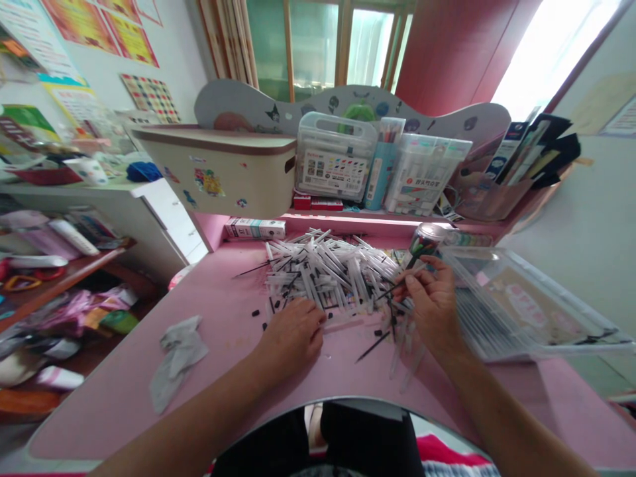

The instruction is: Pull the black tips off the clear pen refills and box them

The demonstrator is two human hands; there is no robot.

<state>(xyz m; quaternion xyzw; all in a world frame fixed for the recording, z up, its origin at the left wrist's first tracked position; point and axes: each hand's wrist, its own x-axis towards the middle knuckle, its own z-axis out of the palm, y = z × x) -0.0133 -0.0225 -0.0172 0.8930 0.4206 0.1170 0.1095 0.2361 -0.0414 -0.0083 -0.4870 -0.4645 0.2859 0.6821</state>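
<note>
A loose pile of translucent white pen-like tubes (328, 265) lies on the pink desk, mixed with thin black sticks and small black caps (256, 313). My left hand (293, 334) rests at the pile's front edge, fingers curled down. A clear tube (342, 324) lies by its fingertips; whether they grip it is hidden. Over the pile's right side, my right hand (432, 301) pinches a thin black stick (390, 290) that points down to the left. Another black stick (372, 347) lies below it, beside several clear tubes (411, 368).
To the right, an open clear plastic box (536, 354) holds rows of dark sticks. A can (427, 237) stands behind my right hand. A crumpled white cloth (179, 358) lies left. Along the back shelf are a beige bin (223, 172), marker cases (335, 159) and a pen holder (489, 199).
</note>
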